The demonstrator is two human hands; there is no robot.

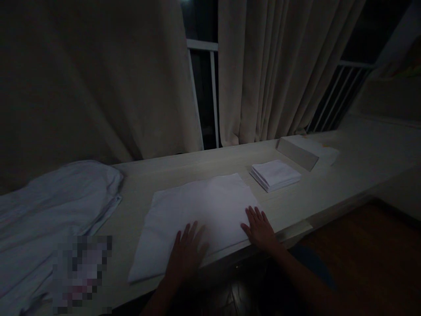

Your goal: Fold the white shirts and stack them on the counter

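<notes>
A white cloth (200, 206), spread out in a rough rectangle, lies on the pale tabletop (131, 193) in front of me. Over its near edge is my left hand (187, 250), fingers apart and slightly blurred; whether it presses on the fabric I cannot tell. At the cloth's right side my right hand (259, 228) lies flat with its fingers spread, palm down near the corner. Beyond it, to the right, sits a neat stack of folded white cloths (275, 174). Neither hand grips anything.
A large crumpled heap of pale fabric (66, 197) covers the left end, with a pixelated patch (82, 272) before it. A box-like object (301, 151) stands past the stack. Beige curtains (256, 70) hang behind, with white railings (202, 46) between them. The room is dim.
</notes>
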